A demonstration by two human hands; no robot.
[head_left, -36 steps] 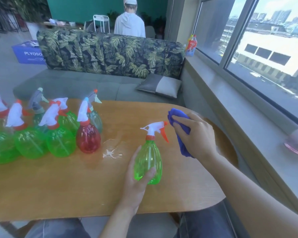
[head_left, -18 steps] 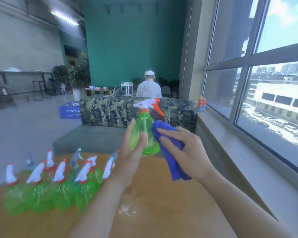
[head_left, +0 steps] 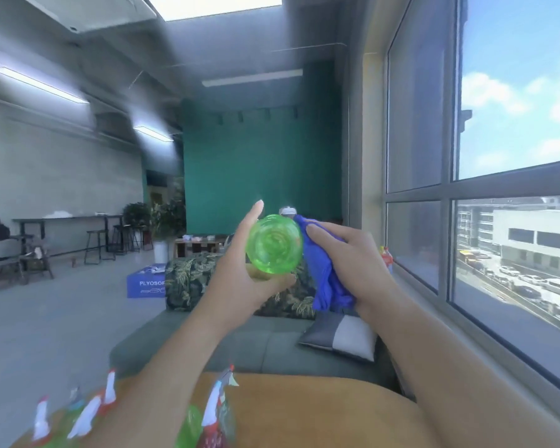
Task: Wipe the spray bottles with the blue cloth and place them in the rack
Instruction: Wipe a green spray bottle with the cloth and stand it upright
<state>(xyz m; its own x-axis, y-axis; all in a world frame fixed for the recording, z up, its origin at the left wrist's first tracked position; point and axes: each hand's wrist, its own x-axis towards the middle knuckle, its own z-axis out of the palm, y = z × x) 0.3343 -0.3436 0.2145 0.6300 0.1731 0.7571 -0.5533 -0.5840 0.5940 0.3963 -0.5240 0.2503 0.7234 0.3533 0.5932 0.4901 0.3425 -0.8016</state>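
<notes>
Room: large open hall, grey floor, teal wall point(head_left: 259, 163) at the far end, ceiling light strips, tall window point(head_left: 511, 195) along the right side showing buildings and parked cars.
Desk: wooden desk point(head_left: 320, 412) at the near edge of view, only its far part visible.
Sofa: grey seat with a leaf-pattern back point(head_left: 191, 279) just beyond the desk; grey and white cushion point(head_left: 343, 337) at its right end.
Bottle: green bottle point(head_left: 274, 244) held up in mid-air well above the desk, its round base turned toward the camera; its spray head is hidden behind the body.
Left hand: left hand point(head_left: 240, 270) grips the bottle from the left and below, thumb curled under the base, one finger extended upward past the rim.
Cloth: blue cloth point(head_left: 324, 273) bunched against the right side of the bottle, touching it, a fold hanging down.
Right hand: right hand point(head_left: 346, 257) holds the cloth, fingers curled over it and pressing it to the bottle.
Other bottles: spray bottles point(head_left: 88, 418) standing on the near left of the desk, white heads with red collars, blurred; bodies mostly cut off by the frame edge.
Rack: cannot tell where it is.
Background: blue box point(head_left: 146, 282) on the floor left of the sofa; long table with stools point(head_left: 94, 237) along the left wall; potted plants point(head_left: 159, 221) near the teal wall.
</notes>
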